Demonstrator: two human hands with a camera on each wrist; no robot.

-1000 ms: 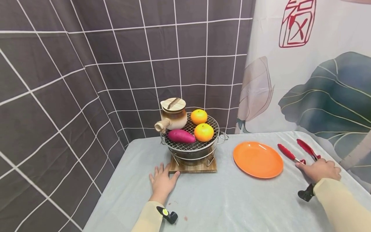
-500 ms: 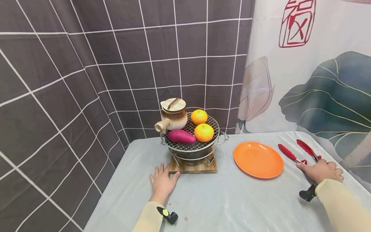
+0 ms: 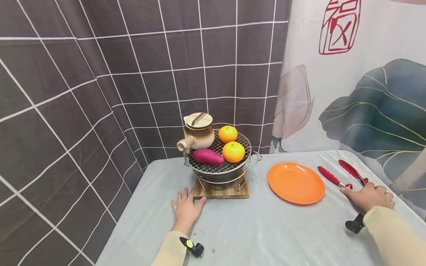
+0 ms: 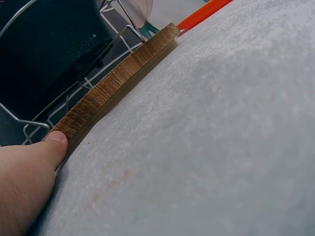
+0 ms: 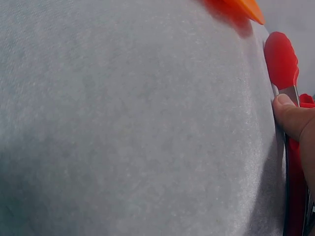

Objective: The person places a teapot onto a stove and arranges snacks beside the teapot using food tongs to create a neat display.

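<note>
My left hand point(image 3: 187, 210) lies palm down with spread fingers at the left front corner of a wooden board point(image 3: 221, 193). Its thumb touches the board's edge point(image 4: 113, 88) in the left wrist view. On the board stands a small round grill point(image 3: 217, 177) with a mesh top, bearing a clay teapot point(image 3: 199, 136), a purple sweet potato point(image 3: 208, 156) and two oranges point(image 3: 233, 152). At the right, my right hand point(image 3: 372, 197) grips red-tipped tongs point(image 3: 329, 175) from above. The thumb presses one arm of the tongs point(image 5: 281, 61); the other fingers are mostly hidden in the right wrist view.
An orange plate point(image 3: 296, 183) lies between the grill and the tongs. The table has a pale grey cloth point(image 3: 259, 232). Dark checked curtain point(image 3: 149, 85) stands behind and at the left, with a painted white curtain point(image 3: 299, 44) at the back right.
My right hand has shifted very slightly to the right, still at the tongs. The left hand and the things on the grill stay where they were.
</note>
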